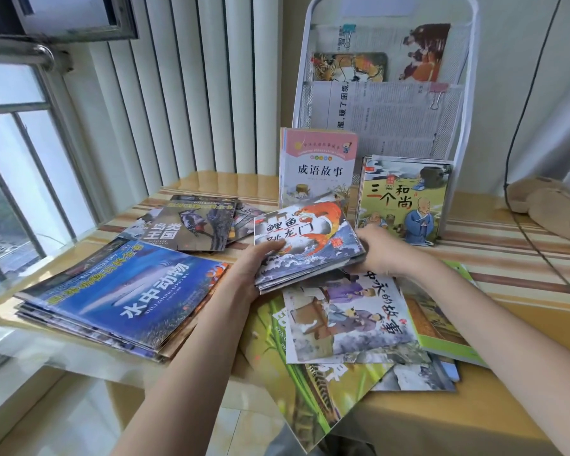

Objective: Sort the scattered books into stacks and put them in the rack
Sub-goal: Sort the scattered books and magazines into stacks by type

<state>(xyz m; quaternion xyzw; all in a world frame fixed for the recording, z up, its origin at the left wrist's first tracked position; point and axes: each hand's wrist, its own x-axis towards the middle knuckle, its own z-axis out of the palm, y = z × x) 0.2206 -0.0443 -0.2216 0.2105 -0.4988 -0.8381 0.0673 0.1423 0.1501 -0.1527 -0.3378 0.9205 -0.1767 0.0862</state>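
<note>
While I hold the thin stack of glossy picture books topped by the orange carp cover just above the table, I judge the step in hand to be squaring it up before it goes to the rack. My left hand grips the near-left corner, thumb curled over the cover and fingers beneath. My right hand clasps the far-right edge, fingers wrapped round the spines, though I cannot tell how far they reach under. To do this well I would tap the edges level between both palms, keep the stack flat so no thin book slides out, and lift it clear of the loose books below.

The stack's long axis runs from near-left to far-right, and it tilts, its far-right end higher. The cover title reads upright towards me, its top edge pointing away at the rack.

Beneath it lie the scattered painted storybooks, overlapping untidily. To the left sits a pile of blue sea-animal books. Behind stand a pink-topped idiom book and a green three-monks book, both leaning at the foot of the white wire-mesh rack, on the striped tabletop.
</note>
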